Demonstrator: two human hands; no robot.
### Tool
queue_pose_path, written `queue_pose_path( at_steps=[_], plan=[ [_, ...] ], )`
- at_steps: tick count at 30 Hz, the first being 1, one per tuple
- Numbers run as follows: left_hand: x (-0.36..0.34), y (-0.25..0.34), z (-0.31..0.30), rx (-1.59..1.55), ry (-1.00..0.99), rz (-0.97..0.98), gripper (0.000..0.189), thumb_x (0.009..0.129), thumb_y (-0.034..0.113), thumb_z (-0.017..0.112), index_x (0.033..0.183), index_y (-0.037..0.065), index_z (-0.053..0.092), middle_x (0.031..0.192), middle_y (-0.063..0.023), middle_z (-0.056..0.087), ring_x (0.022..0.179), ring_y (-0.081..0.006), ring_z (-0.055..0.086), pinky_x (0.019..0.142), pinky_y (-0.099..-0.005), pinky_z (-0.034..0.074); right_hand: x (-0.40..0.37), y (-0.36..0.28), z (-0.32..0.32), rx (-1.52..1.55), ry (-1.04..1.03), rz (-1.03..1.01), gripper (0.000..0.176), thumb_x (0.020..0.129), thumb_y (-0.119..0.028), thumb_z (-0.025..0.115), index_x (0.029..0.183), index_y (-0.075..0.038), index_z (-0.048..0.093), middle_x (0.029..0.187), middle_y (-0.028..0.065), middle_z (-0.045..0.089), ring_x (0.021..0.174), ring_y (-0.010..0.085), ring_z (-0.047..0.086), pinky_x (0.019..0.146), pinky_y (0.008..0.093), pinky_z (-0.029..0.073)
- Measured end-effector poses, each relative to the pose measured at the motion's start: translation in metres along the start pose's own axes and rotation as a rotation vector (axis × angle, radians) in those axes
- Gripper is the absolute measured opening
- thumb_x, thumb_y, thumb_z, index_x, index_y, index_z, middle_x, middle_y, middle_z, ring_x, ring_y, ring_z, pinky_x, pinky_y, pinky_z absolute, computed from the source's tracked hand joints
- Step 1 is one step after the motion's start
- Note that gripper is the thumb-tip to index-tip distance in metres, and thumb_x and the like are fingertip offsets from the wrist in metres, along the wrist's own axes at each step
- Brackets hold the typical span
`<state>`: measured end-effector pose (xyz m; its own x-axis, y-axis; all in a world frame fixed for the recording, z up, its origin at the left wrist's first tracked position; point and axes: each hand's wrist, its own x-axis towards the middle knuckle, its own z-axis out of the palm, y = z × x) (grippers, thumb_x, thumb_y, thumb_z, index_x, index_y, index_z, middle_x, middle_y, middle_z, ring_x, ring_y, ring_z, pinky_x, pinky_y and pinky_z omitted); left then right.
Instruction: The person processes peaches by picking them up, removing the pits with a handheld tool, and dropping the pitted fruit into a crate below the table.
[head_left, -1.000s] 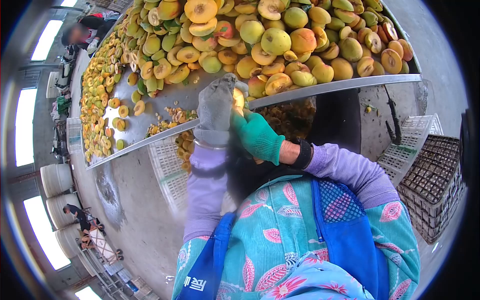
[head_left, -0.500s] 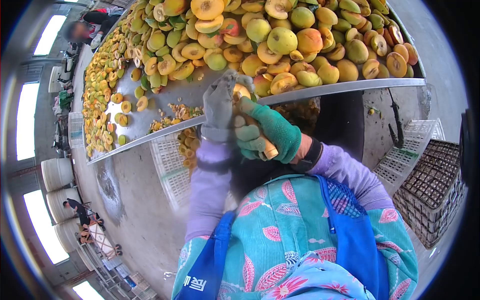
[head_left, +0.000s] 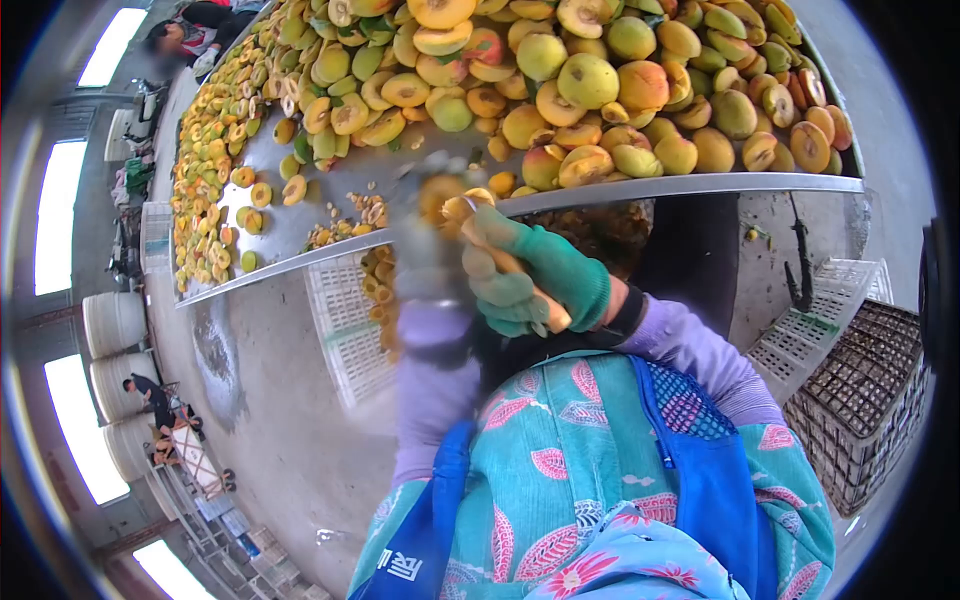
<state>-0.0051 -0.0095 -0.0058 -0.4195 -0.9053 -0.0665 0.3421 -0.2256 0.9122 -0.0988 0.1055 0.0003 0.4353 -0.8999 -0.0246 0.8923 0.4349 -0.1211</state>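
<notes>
My right hand (head_left: 540, 275), in a green glove, is wrapped around a wooden-handled pitting tool (head_left: 512, 262). The tool slants up and left, and its head, with some yellow at the tip, is beside my left hand. My left hand (head_left: 428, 245) wears a grey glove and is smeared by motion. A halved peach (head_left: 440, 197) with orange flesh is in its fingers, also blurred. Both hands are over the near metal rim of a sorting table (head_left: 690, 186). Heaped on that table are halved and whole yellow peaches (head_left: 590, 80).
Small pits and scraps (head_left: 345, 222) lie on the table near its rim. Below stands a white plastic crate (head_left: 345, 325) beside more peach pieces. To the right are a white crate (head_left: 815, 315) and a dark crate (head_left: 860, 390). Other people (head_left: 150, 395) are at the far left.
My left hand has shifted and blurred, and the peach half has come away from the tool's head, which now shows. My right hand keeps its grip. The whole view has shifted slightly.
</notes>
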Motion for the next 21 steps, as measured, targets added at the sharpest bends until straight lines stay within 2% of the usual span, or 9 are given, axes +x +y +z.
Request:
queue_pose_path(
  at_steps=[6, 9, 10, 12, 15, 16, 17, 18, 21],
  plan=[
    [0.006, 0.062, -0.084, 1.616, 0.26, 0.278, 0.017, 0.083, 0.011, 0.065, 0.097, 0.0, 0.062, 0.083, -0.015, 0.062, 0.076, -0.0296, 0.062, 0.069, -0.038, 0.05, -0.014, 0.008, -0.054, 0.111, 0.34, 0.161, 0.041, 0.094, -0.053, 0.048, 0.084, -0.014, 0.051, 0.056, -0.004, 0.044, 0.039, 0.01, 0.041, 0.036, 0.0245, 0.033],
    [0.06, 0.043, -0.018, 1.375, -0.132, 0.282, 0.028, 0.079, 0.026, 0.071, 0.092, 0.001, 0.064, 0.084, -0.0199, 0.065, 0.078, -0.035, 0.061, 0.071, -0.0409, 0.049, -0.013, 0.008, -0.032, -0.028, 0.515, 0.051, 0.043, 0.094, -0.055, 0.047, 0.086, -0.013, 0.05, 0.056, -0.0027, 0.046, 0.04, 0.0099, 0.044, 0.035, 0.0242, 0.036],
    [0.072, 0.043, 0.024, 1.61, -0.068, 0.072, 0.031, 0.077, 0.029, 0.072, 0.091, 0.003, 0.065, 0.086, -0.0208, 0.066, 0.079, -0.0364, 0.061, 0.072, -0.0418, 0.049, -0.014, 0.003, -0.025, -0.14, 0.539, -0.024, 0.044, 0.094, -0.055, 0.047, 0.085, -0.013, 0.051, 0.056, -0.0026, 0.046, 0.041, 0.0098, 0.044, 0.035, 0.024, 0.036],
    [0.139, -0.031, 0.01, 1.839, -0.024, 0.038, 0.035, 0.072, 0.03, 0.074, 0.094, 0.005, 0.065, 0.09, -0.0197, 0.066, 0.081, -0.0365, 0.062, 0.073, -0.0433, 0.049, -0.014, -0.001, -0.019, -0.229, 0.58, -0.151, 0.043, 0.094, -0.055, 0.047, 0.085, -0.013, 0.051, 0.057, -0.0022, 0.047, 0.041, 0.0098, 0.045, 0.034, 0.0237, 0.036],
    [0.155, -0.008, 0.003, 2.134, -0.772, 0.387, 0.031, 0.078, 0.026, 0.069, 0.098, 0.003, 0.064, 0.09, -0.022, 0.066, 0.082, -0.0359, 0.062, 0.075, -0.0429, 0.051, -0.022, -0.01, -0.015, -0.315, 0.668, -0.23, 0.038, 0.095, -0.049, 0.049, 0.087, -0.012, 0.054, 0.06, -0.0001, 0.049, 0.047, 0.0114, 0.048, 0.039, 0.0254, 0.038],
    [0.154, 0.002, -0.023, 1.857, -0.892, 0.833, 0.024, 0.086, 0.021, 0.063, 0.098, 0.001, 0.063, 0.094, -0.0209, 0.066, 0.083, -0.0311, 0.065, 0.072, -0.0382, 0.054, -0.025, -0.016, -0.007, -0.433, 0.713, -0.221, 0.034, 0.096, -0.045, 0.05, 0.089, -0.011, 0.055, 0.064, 0.0014, 0.051, 0.053, 0.0126, 0.05, 0.046, 0.0272, 0.041],
    [0.129, 0.001, -0.028, 1.323, -0.725, 0.26, 0.026, 0.088, 0.021, 0.062, 0.105, 0.0, 0.061, 0.095, -0.0168, 0.065, 0.083, -0.0261, 0.065, 0.07, -0.0346, 0.054, -0.025, -0.022, -0.005, -0.546, 0.751, -0.211, 0.031, 0.096, -0.041, 0.051, 0.092, -0.01, 0.057, 0.068, 0.003, 0.053, 0.059, 0.0137, 0.052, 0.052, 0.0289, 0.044],
    [0.104, 0.0, -0.033, 0.653, -0.402, -0.064, 0.029, 0.091, 0.02, 0.06, 0.111, 0.0, 0.06, 0.097, -0.0127, 0.065, 0.082, -0.0212, 0.065, 0.069, -0.0311, 0.055, -0.016, -0.024, -0.014, -0.776, 0.766, -0.351, 0.034, 0.096, -0.041, 0.05, 0.092, -0.008, 0.057, 0.068, 0.0064, 0.055, 0.06, 0.0185, 0.055, 0.054, 0.0326, 0.045],
    [0.047, 0.009, -0.03, 0.886, -0.453, 0.302, 0.04, 0.094, 0.028, 0.055, 0.122, -0.001, 0.055, 0.097, -0.0101, 0.063, 0.08, -0.0183, 0.063, 0.07, -0.0291, 0.054, 0.014, -0.019, -0.03, -1.371, 0.789, -0.583, 0.042, 0.096, -0.044, 0.049, 0.091, -0.002, 0.057, 0.07, 0.017, 0.06, 0.065, 0.0331, 0.06, 0.061, 0.0436, 0.048]
  ],
)
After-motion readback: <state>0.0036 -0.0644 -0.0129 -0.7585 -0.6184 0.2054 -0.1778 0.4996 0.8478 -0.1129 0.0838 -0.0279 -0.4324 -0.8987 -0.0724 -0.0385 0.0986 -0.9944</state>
